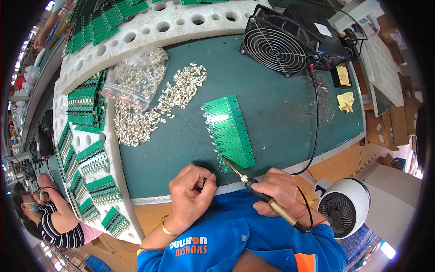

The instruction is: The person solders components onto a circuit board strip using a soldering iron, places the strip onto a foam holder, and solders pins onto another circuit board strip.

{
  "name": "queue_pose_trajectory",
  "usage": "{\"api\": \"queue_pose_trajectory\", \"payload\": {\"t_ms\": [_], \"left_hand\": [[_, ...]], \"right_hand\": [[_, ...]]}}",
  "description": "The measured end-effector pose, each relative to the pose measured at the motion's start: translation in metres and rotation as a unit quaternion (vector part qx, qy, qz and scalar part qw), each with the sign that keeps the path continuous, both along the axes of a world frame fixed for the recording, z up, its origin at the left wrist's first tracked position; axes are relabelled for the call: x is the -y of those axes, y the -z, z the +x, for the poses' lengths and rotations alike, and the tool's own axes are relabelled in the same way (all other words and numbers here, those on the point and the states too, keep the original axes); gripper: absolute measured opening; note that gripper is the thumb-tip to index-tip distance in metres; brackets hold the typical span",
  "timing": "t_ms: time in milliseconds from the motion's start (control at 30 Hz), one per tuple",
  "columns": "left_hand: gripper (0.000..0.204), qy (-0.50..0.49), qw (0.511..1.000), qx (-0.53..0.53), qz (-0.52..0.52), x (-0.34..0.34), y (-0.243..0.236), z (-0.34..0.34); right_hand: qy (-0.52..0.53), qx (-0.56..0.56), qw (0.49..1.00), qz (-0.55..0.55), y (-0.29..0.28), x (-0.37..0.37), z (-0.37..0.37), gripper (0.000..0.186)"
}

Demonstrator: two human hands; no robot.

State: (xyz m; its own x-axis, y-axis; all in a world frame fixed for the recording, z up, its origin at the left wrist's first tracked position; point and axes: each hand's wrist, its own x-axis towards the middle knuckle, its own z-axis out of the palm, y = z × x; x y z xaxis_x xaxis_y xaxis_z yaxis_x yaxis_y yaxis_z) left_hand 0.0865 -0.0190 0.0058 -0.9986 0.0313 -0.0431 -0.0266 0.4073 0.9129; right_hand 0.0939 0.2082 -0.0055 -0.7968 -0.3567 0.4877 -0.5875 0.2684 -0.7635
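A green circuit board panel [229, 131] lies on the dark green mat, with small pins sticking out along its left edge. My right hand [281, 192] is closed round the handle of a soldering iron [260, 195]. The iron's tip touches or nearly touches the lower left part of the panel. Just left of it, my left hand [192, 192] pinches a thin solder wire [218, 167], whose end reaches the same edge close to the tip. Left of the panel lies a heap of small white connectors [181, 88]; more fill a clear plastic bag [138, 75].
White foam [127, 199] borders the mat at the left and back, holding several green boards [93, 158]. A black fan [278, 50] stands at the back right beside a black box [333, 36]. The iron's cable [317, 113] crosses the right side. A white fan [342, 206] stands lower right; a co-worker [59, 217] sits left.
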Motion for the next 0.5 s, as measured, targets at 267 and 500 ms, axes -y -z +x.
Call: {"api": "queue_pose_trajectory", "payload": {"t_ms": [267, 500], "left_hand": [[0.01, 0.006, 1.0, 0.001, -0.002, 0.0, -0.0015, -0.0009], [0.01, 0.013, 1.0, -0.001, -0.001, 0.0004, -0.001, -0.001]], "right_hand": [[-0.006, 0.008, 1.0, -0.002, -0.0016, 0.0, 0.0017, 0.038], [-0.013, 0.011, 1.0, 0.016, -0.0037, -0.0013, 0.0024, 0.04]]}}
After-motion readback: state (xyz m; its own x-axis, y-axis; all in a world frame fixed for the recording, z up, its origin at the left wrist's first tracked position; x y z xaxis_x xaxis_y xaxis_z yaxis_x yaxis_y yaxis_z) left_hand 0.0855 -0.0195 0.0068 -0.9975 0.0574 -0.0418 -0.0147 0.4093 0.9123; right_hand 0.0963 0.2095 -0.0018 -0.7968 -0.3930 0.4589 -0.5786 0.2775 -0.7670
